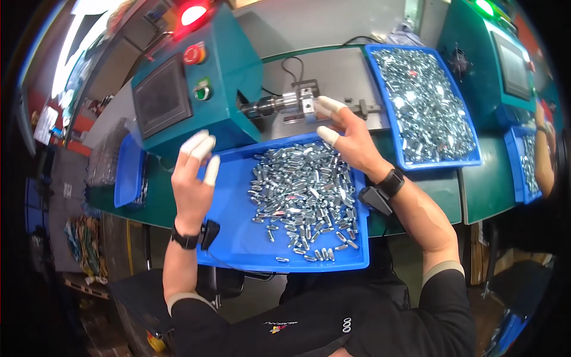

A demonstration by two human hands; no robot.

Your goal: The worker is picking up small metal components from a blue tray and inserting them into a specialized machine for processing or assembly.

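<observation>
My right hand [351,140], white finger cots on its fingertips, reaches to the clamp block [307,104] at the end of the machine's spindle [267,107]. Its fingers are at the block's right side, touching or very near it. The thumb stands apart below, and I see nothing held. Over the left side of a blue tray [229,238] is my raised left hand [195,178], also in white finger cots. Its thumb and fingers are apart with nothing between them. Small silvery metal fittings [303,190] lie heaped in the tray's right part, a few loose near its front edge.
The green machine [214,77] carries a dark screen [162,95], a red knob [194,53] and a lit red lamp. A second full blue tray [404,164] lies to the right. Beyond it stands another green machine [485,65], with another person's arm [542,157] at the right edge.
</observation>
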